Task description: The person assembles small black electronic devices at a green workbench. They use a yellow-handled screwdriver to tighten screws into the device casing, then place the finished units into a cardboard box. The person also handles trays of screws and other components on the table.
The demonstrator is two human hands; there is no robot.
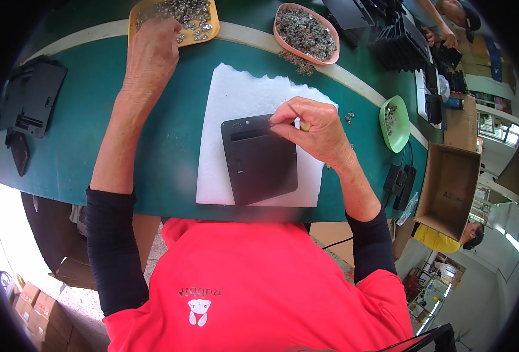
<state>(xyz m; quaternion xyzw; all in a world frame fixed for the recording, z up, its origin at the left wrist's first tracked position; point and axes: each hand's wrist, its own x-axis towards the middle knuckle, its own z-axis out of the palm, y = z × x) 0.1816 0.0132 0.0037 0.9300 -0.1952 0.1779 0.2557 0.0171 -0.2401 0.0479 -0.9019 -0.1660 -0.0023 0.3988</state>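
My left hand [156, 50] reaches into a yellow tray [214, 20] of small shiny metal parts [190, 13]. Its fingers are curled down at the parts, and what they pinch is hidden. A flat black plastic panel [262, 167] with a long slot near its far edge lies slightly turned on a white foam sheet [212, 141]. At the panel's far right corner my right hand [315, 129] is closed, thumb and forefinger pressed together. A small tan end [305, 125] shows beside the fingers; I cannot tell what it belongs to.
A pink tray [306, 35] heaped with small metal parts stands far right of centre, some spilled beside it. Farther right is a green dish [395, 126] near black power adapters [400, 182]. Black panels [33, 97] lie at left. An open cardboard box [447, 190] and other people are at right.
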